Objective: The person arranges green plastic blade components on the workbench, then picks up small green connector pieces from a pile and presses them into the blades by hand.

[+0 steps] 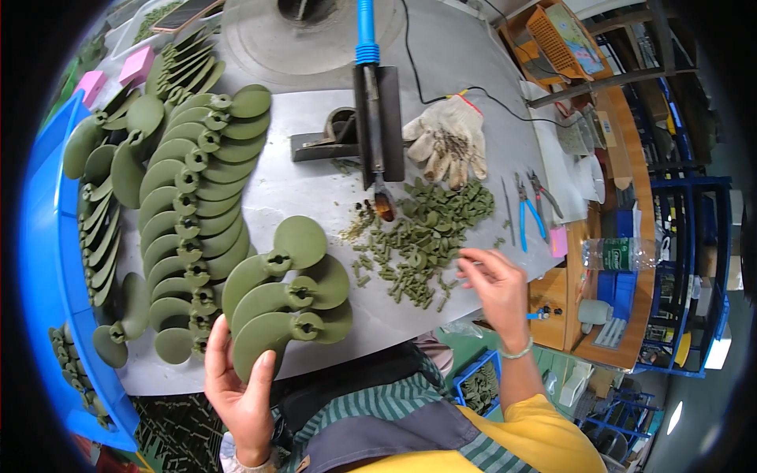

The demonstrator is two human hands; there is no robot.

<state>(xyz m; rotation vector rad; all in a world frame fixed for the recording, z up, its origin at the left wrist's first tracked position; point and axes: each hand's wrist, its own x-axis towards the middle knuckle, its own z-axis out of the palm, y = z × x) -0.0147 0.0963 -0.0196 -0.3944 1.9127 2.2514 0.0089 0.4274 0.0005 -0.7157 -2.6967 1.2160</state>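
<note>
My left hand (243, 386) grips the lowest of a few green plastic two-bladed propellers (272, 335), thumb on one blade and fingers behind it. These propellers overlap like steps, each with a notched round hub. Above the right part of the table edge is my right hand (498, 292), its fingers loosely bent and apart, with nothing visible in them. It is beside a heap of small green plastic scraps (441, 213). Long overlapping rows of propellers (189, 181) lie left of centre on the table.
A blue-handled heated tool (367, 55) stands in a dark metal holder (339, 138). Right of it lie a stained work glove (449, 134), blue-handled pliers (528, 213) and red-handled pliers (544, 193). A blue bin (55, 229) borders the left; a cable (418, 71) crosses the back.
</note>
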